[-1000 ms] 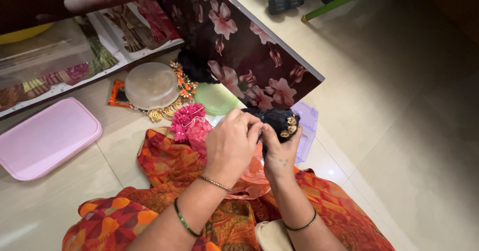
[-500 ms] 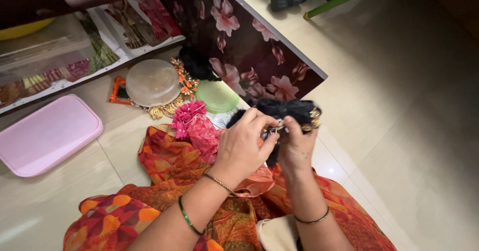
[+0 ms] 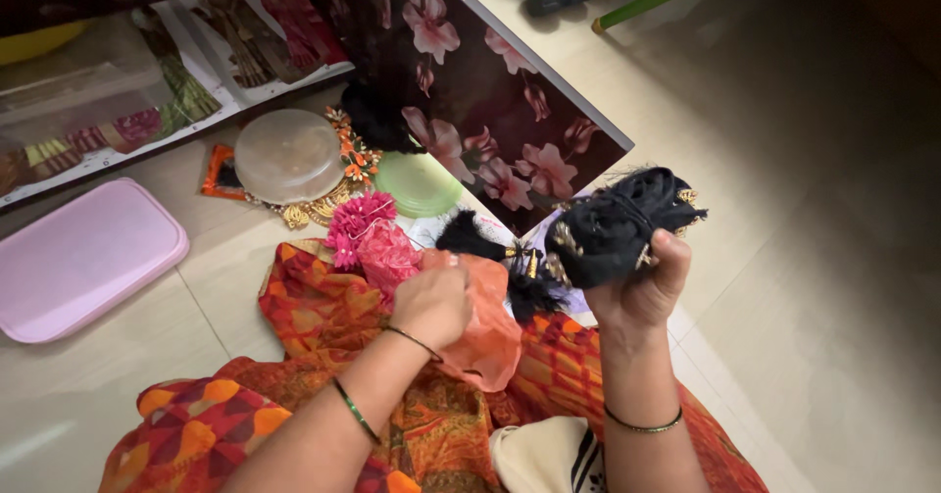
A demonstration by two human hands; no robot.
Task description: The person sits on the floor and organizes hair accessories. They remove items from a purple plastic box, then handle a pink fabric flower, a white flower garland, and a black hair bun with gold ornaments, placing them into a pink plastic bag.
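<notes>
Black thread tassels with gold beads fill our right hand, right of centre in the head view, the only view we have. We hold this black bundle raised, fingers wrapped round its lower part and thumb pressed against its right side. It looks light, soft and floppy, with loose strands that may snag or slip out, so we judge the best hold is round the bunched middle, not by the trailing ends or the gold trims.

Our left hand, at centre, is closed on the orange plastic bag lying on our lap; the film seems thin and crinkly. A second black tassel lies just beside the bag's upper edge. Pink flower trims sit just above the left hand. Further up left we see a clear round lid, a green lid, and a pink lid at the left edge.
</notes>
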